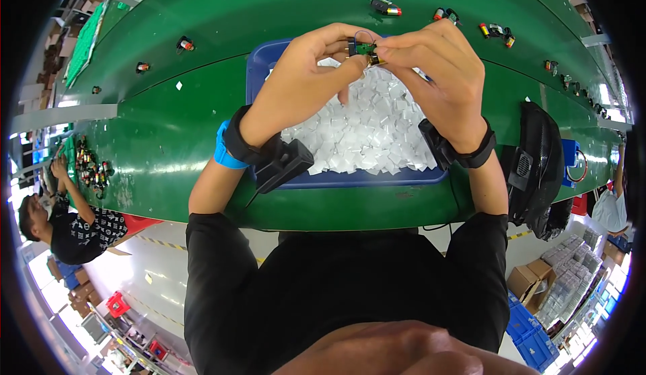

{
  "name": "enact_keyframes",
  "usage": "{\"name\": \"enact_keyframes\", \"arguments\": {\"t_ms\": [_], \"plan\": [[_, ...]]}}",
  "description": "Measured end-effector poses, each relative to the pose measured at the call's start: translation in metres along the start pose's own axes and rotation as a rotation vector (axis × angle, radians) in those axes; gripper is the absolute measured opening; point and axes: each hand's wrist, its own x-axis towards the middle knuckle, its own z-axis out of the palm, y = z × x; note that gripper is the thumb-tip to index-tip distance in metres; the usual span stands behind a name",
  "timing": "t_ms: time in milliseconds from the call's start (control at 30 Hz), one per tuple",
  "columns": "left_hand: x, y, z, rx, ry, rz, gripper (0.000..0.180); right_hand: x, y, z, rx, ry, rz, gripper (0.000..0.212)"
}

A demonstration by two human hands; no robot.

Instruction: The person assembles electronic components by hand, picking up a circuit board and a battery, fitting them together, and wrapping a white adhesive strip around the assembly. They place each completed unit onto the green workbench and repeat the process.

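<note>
Between my two hands, above the far part of a blue tray [363, 178], is a small electronic assembly [364, 49] with a green circuit board, a black part and a thin wire loop. My left hand [313, 72] grips it from the left with thumb and fingers. From the right, my right hand [437, 62] pinches at its edge; the fingertips hide exactly which part they hold. A heap of small white square pieces [360, 126] fills the tray below. Black straps with small black boxes circle both wrists, and a blue band sits on my left one.
More assemblies with coloured cylinders lie along the green table [182, 126], including one at the back [385, 7] and a pile at left [93, 166]. A black bag [536, 166] lies at the right edge. One person [67, 220] works at far left, another [609, 207] at far right.
</note>
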Motion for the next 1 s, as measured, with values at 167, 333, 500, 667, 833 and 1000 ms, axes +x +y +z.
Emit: {"name": "enact_keyframes", "arguments": {"t_ms": [167, 333, 500, 667, 833, 1000], "plan": [[0.0, 0.012, -0.007, 0.02, -0.038, -0.061, 0.031, 0.001, 0.0, -0.003, 0.043, 0.005, -0.016, 0.026], [-0.002, 0.013, -0.008, 0.014, -0.016, -0.054, 0.031, 0.004, 0.001, -0.002, 0.085, 0.001, -0.057, 0.027], [-0.002, 0.022, -0.011, 0.011, -0.051, -0.062, 0.032, 0.005, 0.004, -0.005, 0.092, 0.027, -0.037, 0.026], [-0.003, 0.024, -0.006, 0.006, -0.036, -0.071, 0.033, 0.007, 0.003, -0.01, 0.098, 0.022, 0.002, 0.027], [-0.004, 0.017, -0.004, 0.046, -0.017, -0.028, 0.032, 0.007, 0.0, -0.008, 0.133, 0.032, 0.054, 0.027], [-0.008, 0.01, 0.005, 0.284, 0.109, 0.016, 0.031, 0.006, -0.002, -0.003, 0.119, 0.042, 0.047, 0.027]]}}
